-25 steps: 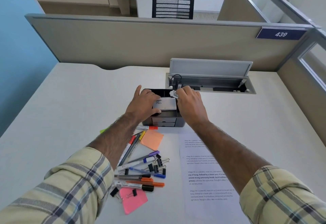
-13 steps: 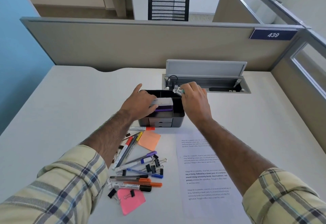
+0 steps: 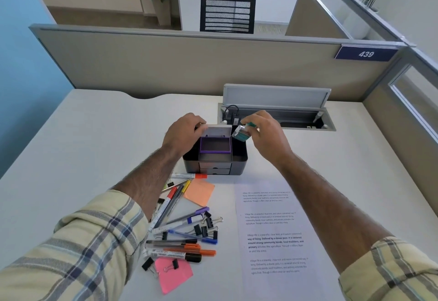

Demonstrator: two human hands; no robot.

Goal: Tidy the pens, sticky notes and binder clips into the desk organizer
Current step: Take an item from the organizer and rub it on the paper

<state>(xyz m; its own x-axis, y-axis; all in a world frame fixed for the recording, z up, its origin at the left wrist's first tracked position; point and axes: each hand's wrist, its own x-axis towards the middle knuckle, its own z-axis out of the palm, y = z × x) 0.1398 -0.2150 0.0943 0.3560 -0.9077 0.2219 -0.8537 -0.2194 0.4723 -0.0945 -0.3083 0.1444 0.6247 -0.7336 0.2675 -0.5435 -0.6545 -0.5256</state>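
Observation:
A black desk organizer (image 3: 238, 158) with small front drawers stands mid-desk. Inside it sits a small purple box (image 3: 215, 145) whose white lid (image 3: 218, 131) stands flipped up. My left hand (image 3: 183, 134) holds the lid's left edge at the organizer's back left corner. My right hand (image 3: 265, 134) pinches a small teal and silver object (image 3: 241, 132) just above the organizer's right compartment. Loose pens (image 3: 180, 223), black binder clips (image 3: 208, 223), an orange sticky pad (image 3: 199, 192) and a pink sticky note (image 3: 174, 274) lie on the desk in front.
A printed sheet (image 3: 275, 236) lies right of the pile. An open cable hatch (image 3: 277, 116) with a raised lid sits behind the organizer. A beige partition wall (image 3: 189, 63) bounds the desk's far edge.
The white lid of the purple box, flat a second ago, now stands flipped up and the box is open. My right hand with the small object has moved slightly right.

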